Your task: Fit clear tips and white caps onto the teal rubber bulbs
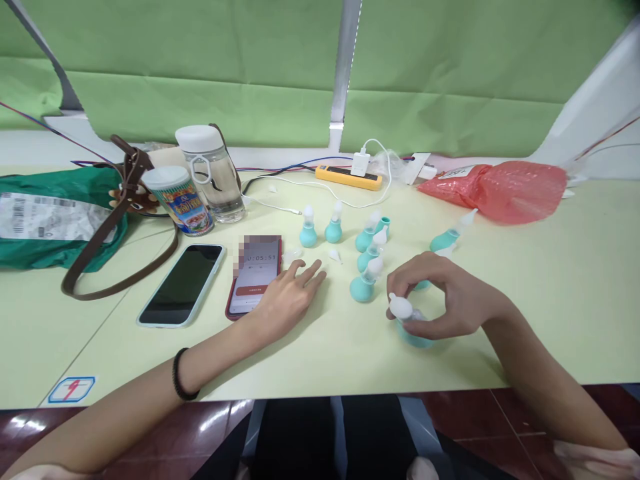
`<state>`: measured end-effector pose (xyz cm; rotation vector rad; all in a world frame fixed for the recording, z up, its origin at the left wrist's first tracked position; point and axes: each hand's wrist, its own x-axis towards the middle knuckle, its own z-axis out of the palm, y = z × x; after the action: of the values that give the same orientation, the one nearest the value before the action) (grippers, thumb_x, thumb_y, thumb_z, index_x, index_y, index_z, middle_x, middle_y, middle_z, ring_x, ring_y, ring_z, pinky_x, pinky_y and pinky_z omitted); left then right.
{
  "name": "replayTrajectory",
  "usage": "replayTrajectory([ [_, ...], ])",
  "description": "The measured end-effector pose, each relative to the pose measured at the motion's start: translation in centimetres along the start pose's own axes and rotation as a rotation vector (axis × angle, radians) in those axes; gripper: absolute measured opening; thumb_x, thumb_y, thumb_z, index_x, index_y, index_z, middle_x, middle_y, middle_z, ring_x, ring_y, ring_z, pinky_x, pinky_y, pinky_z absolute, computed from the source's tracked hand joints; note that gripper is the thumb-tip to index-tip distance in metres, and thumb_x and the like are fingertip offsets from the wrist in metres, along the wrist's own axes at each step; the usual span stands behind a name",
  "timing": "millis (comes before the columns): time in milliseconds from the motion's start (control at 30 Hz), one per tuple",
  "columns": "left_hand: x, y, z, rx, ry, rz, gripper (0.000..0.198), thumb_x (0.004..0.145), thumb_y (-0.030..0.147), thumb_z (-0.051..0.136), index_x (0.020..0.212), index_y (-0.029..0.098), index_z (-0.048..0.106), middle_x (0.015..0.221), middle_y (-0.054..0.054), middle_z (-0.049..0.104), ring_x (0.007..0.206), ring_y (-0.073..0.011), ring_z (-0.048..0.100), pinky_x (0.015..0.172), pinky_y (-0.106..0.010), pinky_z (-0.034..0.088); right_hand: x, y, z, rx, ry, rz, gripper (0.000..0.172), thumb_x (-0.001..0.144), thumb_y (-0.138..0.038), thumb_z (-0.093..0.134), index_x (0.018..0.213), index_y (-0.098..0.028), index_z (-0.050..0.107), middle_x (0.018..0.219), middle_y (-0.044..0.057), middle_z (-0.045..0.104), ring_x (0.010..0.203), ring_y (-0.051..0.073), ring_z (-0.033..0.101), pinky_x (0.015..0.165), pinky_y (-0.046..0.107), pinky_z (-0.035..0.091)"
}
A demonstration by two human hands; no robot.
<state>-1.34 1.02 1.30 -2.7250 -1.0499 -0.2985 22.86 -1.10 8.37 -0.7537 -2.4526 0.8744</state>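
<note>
My right hand [463,293] curls its thumb and fingers around the neck of a nasal aspirator [417,339] with a teal bulb and a whitish tip; the bulb rests low, near the table surface. Flat on the table lies my left hand [287,300], fingers apart and holding nothing, its wrist side overlapping a red-cased phone [257,257] with a timer on screen. Just beyond its fingertips are a small loose white tip [335,255] and a clear piece [293,254]. Several similar aspirators [309,233] stand between and beyond my hands; one [445,240] leans over at the right, another is partly hidden behind my right hand.
At the left are a second phone [183,283], a patterned canister [185,207], a water bottle [223,187], a brown strap [100,292] and a green parcel [60,223]. A yellow power strip [335,177] with a charger and cable lies at the back. A red plastic bag [525,190] sits back right.
</note>
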Motion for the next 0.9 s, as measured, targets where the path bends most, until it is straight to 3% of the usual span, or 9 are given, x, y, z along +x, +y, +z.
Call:
replayTrajectory([
  [100,0.0,0.0,0.0,0.017,-0.079,0.038,0.035,0.076,0.0,0.038,0.107,0.012,0.047,0.117,-0.012,0.048,0.103,-0.0268,0.042,0.074,-0.037,0.047,-0.2,0.0,-0.7,-0.122,-0.06,0.079,0.007,0.061,-0.016,0.058,0.067,-0.018,0.056,0.061,-0.001,0.058,0.054,0.01,0.051,0.053,0.023,0.043],
  [267,0.0,0.0,0.0,-0.076,-0.138,0.02,0.023,0.077,-0.001,0.037,0.089,0.012,0.052,0.096,-0.011,0.055,0.09,-0.0213,0.048,0.066,-0.031,0.047,-0.1,0.6,-0.9,-0.336,-0.01,0.204,0.015,0.062,-0.013,0.054,0.075,-0.02,0.059,0.063,-0.002,0.058,0.054,0.01,0.051,0.051,0.022,0.041],
  [433,-0.1,0.2,-0.1,-0.078,-0.136,-0.001,0.024,0.077,-0.001,0.034,0.081,0.011,0.055,0.085,-0.01,0.055,0.081,-0.0206,0.05,0.06,-0.029,0.046,-0.2,1.0,-1.1,-0.466,0.008,0.282,0.011,0.064,-0.018,0.052,0.074,-0.02,0.056,0.056,-0.003,0.055,0.05,0.01,0.05,0.048,0.022,0.037],
  [533,0.0,0.1,-0.1,-0.03,-0.121,-0.046,0.025,0.08,0.002,0.033,0.086,0.012,0.056,0.08,-0.008,0.054,0.077,-0.0201,0.051,0.056,-0.027,0.044,-0.2,0.7,-1.4,-0.53,0.002,0.324,0.008,0.065,-0.019,0.05,0.073,-0.02,0.054,0.053,-0.004,0.052,0.047,0.01,0.047,0.047,0.021,0.034],
  [700,0.8,-1.3,-0.3,-0.035,0.01,-0.136,0.026,0.082,0.008,0.035,0.095,0.011,0.057,0.078,-0.009,0.056,0.076,-0.0191,0.051,0.065,-0.03,0.043,-0.2,0.1,-1.6,-0.583,-0.028,0.382,0.01,0.067,-0.025,0.052,0.076,-0.02,0.055,0.056,-0.004,0.054,0.047,0.009,0.049,0.047,0.021,0.035],
  [833,1.6,-2.3,-0.6,-0.07,0.141,-0.185,0.026,0.079,0.008,0.04,0.094,0.019,0.059,0.084,-0.006,0.06,0.087,-0.0222,0.049,0.079,-0.043,0.034,-1.0,-0.2,-2.1,-0.589,0.093,0.393,0.019,0.065,-0.034,0.058,0.078,-0.02,0.057,0.053,-0.004,0.054,0.044,0.009,0.049,0.047,0.022,0.038],
  [900,1.9,-2.5,-0.7,-0.129,0.141,-0.195,0.025,0.078,0.008,0.041,0.088,0.019,0.06,0.083,-0.004,0.061,0.088,-0.021,0.05,0.085,-0.049,0.028,-1.3,-0.5,-2.4,-0.533,0.322,0.385,0.016,0.064,-0.031,0.061,0.073,-0.019,0.058,0.052,-0.004,0.053,0.041,0.008,0.047,0.043,0.022,0.039],
])
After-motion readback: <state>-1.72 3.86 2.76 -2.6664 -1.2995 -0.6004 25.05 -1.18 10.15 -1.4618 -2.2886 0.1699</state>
